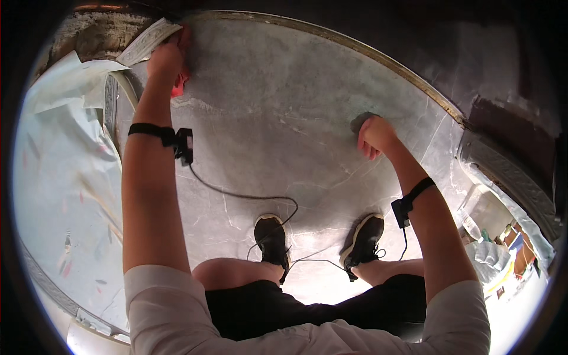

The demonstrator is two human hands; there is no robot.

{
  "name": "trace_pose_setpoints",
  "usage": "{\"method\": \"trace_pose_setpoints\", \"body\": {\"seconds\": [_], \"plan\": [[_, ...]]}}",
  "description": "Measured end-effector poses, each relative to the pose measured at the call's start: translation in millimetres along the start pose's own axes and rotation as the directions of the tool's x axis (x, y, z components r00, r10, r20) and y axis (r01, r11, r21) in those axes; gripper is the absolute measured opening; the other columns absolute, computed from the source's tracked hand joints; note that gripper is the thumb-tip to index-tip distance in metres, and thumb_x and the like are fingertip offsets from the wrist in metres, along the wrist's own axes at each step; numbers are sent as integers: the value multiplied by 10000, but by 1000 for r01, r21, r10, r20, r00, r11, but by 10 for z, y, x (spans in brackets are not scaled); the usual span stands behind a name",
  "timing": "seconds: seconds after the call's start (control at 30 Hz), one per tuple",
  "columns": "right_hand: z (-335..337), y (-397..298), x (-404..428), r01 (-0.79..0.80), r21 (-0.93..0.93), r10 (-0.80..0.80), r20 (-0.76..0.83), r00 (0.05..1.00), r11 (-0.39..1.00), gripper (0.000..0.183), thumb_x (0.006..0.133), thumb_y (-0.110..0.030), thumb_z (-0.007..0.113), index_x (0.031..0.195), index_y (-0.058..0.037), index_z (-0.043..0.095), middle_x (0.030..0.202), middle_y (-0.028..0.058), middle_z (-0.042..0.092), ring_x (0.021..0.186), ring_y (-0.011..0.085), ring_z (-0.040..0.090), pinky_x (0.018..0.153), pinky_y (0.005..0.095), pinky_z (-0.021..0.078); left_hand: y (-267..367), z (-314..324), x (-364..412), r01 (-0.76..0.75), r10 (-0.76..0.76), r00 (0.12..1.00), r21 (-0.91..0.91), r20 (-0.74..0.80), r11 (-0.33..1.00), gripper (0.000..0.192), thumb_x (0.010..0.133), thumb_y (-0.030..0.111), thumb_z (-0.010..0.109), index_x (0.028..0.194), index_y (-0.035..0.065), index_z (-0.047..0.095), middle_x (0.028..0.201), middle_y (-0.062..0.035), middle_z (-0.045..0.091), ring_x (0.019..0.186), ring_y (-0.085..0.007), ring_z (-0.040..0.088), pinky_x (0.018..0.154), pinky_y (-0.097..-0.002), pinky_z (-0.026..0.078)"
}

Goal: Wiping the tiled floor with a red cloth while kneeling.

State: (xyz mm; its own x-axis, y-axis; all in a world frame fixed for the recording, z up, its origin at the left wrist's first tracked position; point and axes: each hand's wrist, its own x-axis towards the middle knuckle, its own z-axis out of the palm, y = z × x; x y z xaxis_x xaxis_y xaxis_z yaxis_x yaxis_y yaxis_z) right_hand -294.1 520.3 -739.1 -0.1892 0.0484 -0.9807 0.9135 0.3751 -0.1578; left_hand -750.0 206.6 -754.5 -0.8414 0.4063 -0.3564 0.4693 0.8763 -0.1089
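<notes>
At the upper left, my left hand (165, 60) is closed around a red cloth-like thing (179, 86), which shows above and below the fist. That hand overlaps the end of a pale carved moulding (148, 42); whether it touches the moulding is hidden. My right hand (377, 133) hangs over the grey marbled floor (275, 115) with its fingers loosely curled downward. Nothing shows in it, though the palm faces away. A dark shadow lies just beyond its knuckles.
Pale sheeting (66, 168) covers the left side, beside a silvery carved strip (110, 102). A worn curved edging (346, 42) bounds the floor at the top. Cables (248, 195) run from both forearm straps past my shoes (270, 239). A plastic bottle (470, 224) and clutter lie at right.
</notes>
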Motion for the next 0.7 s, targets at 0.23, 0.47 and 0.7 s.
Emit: {"method": "trace_pose_setpoints", "body": {"seconds": [0.23,0.47,0.7], "plan": [[-9,76,16,19,-4,-19,26,999,1000,265,842,-81,505,825,-41,766,745,120,761,583,228,734,501,333,548,274,129,-545,70,-74,985,-33,-155,997,514,1008,425,538,1506,326,457,1425,-216,508,1272,-441,556,1001,-538,506],[17,2,-39,27,5,-27,-21,999,1000,262,844,-67,505,822,-20,762,748,136,758,574,236,733,481,337,540,-138,638,-1760,-102,62,977,-191,-202,976,566,976,375,631,1511,298,464,1252,-210,529,1130,-436,612,889,-524,544],[-13,143,49,17,23,-17,1,1000,1000,245,845,-66,521,813,-15,758,747,159,752,555,253,724,466,359,540,-111,697,-1915,-41,-3,978,-205,-210,978,562,950,364,665,1483,310,496,1233,-183,543,1091,-413,636,855,-510,562]]}}
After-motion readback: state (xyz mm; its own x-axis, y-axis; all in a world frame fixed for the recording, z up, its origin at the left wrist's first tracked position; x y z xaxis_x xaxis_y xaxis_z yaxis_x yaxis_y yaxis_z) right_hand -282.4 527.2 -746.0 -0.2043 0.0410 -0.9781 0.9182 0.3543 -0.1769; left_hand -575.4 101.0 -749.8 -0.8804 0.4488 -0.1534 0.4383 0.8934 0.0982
